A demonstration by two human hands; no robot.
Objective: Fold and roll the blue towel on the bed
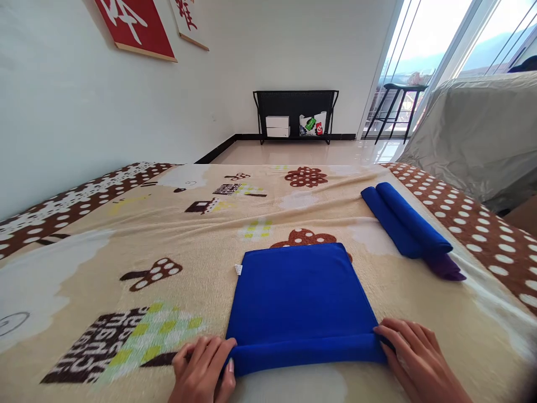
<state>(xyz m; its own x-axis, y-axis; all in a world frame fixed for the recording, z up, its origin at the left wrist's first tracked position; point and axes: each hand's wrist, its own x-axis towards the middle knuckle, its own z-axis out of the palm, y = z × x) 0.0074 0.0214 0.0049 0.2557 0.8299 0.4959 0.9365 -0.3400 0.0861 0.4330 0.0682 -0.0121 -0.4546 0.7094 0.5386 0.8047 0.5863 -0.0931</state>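
Note:
A blue cloth (300, 296) lies flat on the patterned blanket (210, 240), its near edge turned over into a folded or rolled band. My left hand (205, 366) pinches the left end of that band, thumb at the near side. At the band's right end, my right hand (413, 352) is closed on the cloth with fingers and thumb. A small white tag (238, 270) sticks out from the cloth's left edge. To the right, beyond my right hand, rests a rolled blue cloth (409, 221) with a purple piece (444, 267) showing beneath its near end.
The blanket has a brown polka-dot border (482, 235). Past its far edge stands a black rack (297, 103) holding white boxes (277, 126) and a printed bag (313, 123). A black stool (396, 103) is by the window, near a covered piece of furniture (482, 129).

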